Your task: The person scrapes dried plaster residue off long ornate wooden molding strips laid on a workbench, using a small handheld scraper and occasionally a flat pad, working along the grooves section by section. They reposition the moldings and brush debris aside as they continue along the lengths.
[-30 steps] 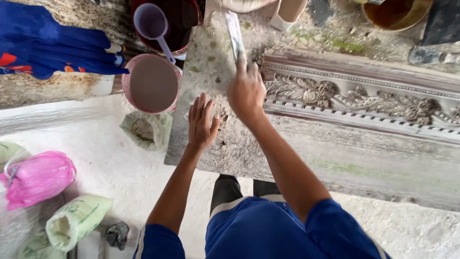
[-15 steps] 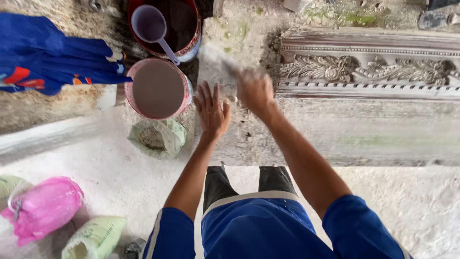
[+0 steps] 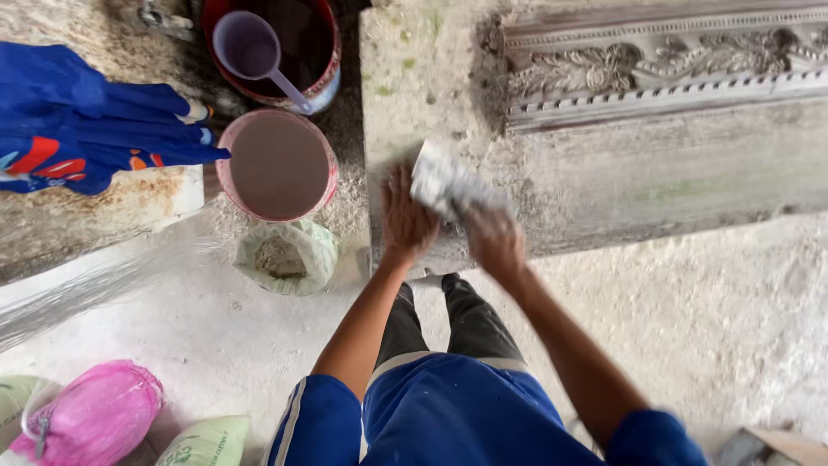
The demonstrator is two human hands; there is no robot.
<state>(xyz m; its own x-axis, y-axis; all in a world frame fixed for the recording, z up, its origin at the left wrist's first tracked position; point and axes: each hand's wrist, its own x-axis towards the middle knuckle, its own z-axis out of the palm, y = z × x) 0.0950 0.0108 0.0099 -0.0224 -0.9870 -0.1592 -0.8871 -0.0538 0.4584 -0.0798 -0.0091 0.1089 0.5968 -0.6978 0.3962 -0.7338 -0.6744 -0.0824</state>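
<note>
Scraper blade: a flat, pale, mortar-smeared blade [image 3: 448, 183], blurred, lying across the near left part of the grey slab, just right of the left hand.
Right hand: the right hand [image 3: 493, 240] is closed around the blade's near end, fingers curled on it; the wrist runs down to the right toward a blue sleeve.
Left hand: the left hand [image 3: 405, 216] lies flat on the slab, fingers spread and pointing far, touching the surface just beside the blade; it holds nothing.
Slab: a long grey cement slab [image 3: 655, 173] stretches to the right; its far part carries a carved moulding with leaf ornament [image 3: 604, 69].
Pink bucket: a round pink bucket [image 3: 278, 164] of brownish mix stands left of the slab on the ground.
Red bucket: farther off, a red bucket [image 3: 297, 47] holds a lilac scoop [image 3: 250, 47].
Open sack: a pale green sack [image 3: 285, 255] with grey powder sits near the pink bucket.
Blue cloth: a blue garment [image 3: 78, 121] lies on a ledge at far left.
Pink bag: a pink bag [image 3: 90, 414] rests at near left.
</note>
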